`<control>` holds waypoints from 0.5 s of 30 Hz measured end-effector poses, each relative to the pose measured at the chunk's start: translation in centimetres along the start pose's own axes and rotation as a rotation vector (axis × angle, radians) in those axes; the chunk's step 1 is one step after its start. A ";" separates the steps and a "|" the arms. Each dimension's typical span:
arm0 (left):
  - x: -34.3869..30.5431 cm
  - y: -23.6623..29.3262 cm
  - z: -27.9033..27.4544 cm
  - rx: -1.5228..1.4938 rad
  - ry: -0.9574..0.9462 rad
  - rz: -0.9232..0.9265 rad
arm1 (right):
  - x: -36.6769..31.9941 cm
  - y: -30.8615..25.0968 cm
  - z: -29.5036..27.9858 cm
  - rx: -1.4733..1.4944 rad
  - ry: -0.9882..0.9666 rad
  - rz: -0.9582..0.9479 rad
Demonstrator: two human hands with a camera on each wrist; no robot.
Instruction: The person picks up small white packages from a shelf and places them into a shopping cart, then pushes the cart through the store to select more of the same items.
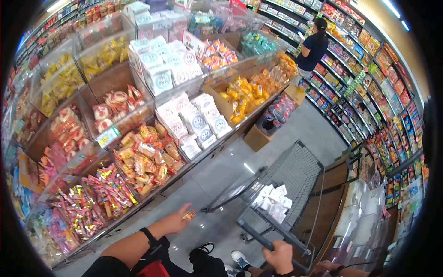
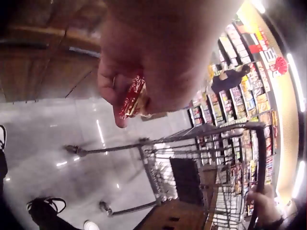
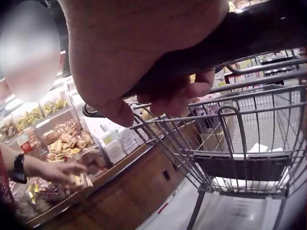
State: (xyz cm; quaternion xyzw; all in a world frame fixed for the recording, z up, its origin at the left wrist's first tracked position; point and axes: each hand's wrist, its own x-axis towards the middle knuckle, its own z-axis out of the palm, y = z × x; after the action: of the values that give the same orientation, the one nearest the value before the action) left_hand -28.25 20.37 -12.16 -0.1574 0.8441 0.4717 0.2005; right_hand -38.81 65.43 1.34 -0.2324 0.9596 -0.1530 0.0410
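My left hand, wearing a dark wristband, is in front of the candy bins and holds a small wrapped snack. In the left wrist view the snack's wrapper shows red and gold, pinched at the fingers. Gripped by my right hand is the dark handle of a shopping cart; the right wrist view shows its fingers curled round that bar. Inside the wire basket lies a pile of small white packets.
Stepped bins hold wrapped snacks, pink-wrapped sweets, white packets and yellow packs. A cardboard box with dark bottles stands by the display. Farther off, a person faces the shelves. Clear plastic bins flank the cart.
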 end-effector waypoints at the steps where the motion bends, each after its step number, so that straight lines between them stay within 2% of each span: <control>1: -1.4 0.5 -2.2 0.061 0.066 -0.004 | -0.5 -1.0 0.1 0.017 -0.012 0.003; 3: -3.8 2.4 -6.5 0.122 0.242 0.076 | -1.2 -3.0 0.3 0.046 -0.034 -0.007; 5: -5.8 4.8 -11.2 0.118 0.455 0.249 | -2.3 -4.8 0.6 0.065 -0.055 -0.027; 8: -7.7 7.0 -17.1 0.092 0.578 0.163 | -3.9 -7.3 1.7 0.111 -0.124 0.009; 9: -7.8 6.8 -18.9 0.099 0.621 0.178 | -4.3 -8.6 1.5 0.095 -0.219 0.063; 12: -6.0 5.9 -22.9 0.093 0.745 0.229 | -5.3 -12.8 0.7 0.066 -0.306 0.161; 15: -4.1 5.6 -26.0 0.114 0.843 0.311 | -6.5 -15.7 1.6 0.087 -0.261 0.128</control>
State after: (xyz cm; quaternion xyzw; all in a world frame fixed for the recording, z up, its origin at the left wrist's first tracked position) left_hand -32.16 1.18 6.23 -0.1960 0.8903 0.3436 -0.2256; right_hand -25.96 54.70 4.80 -0.1866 0.9514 -0.1601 0.1853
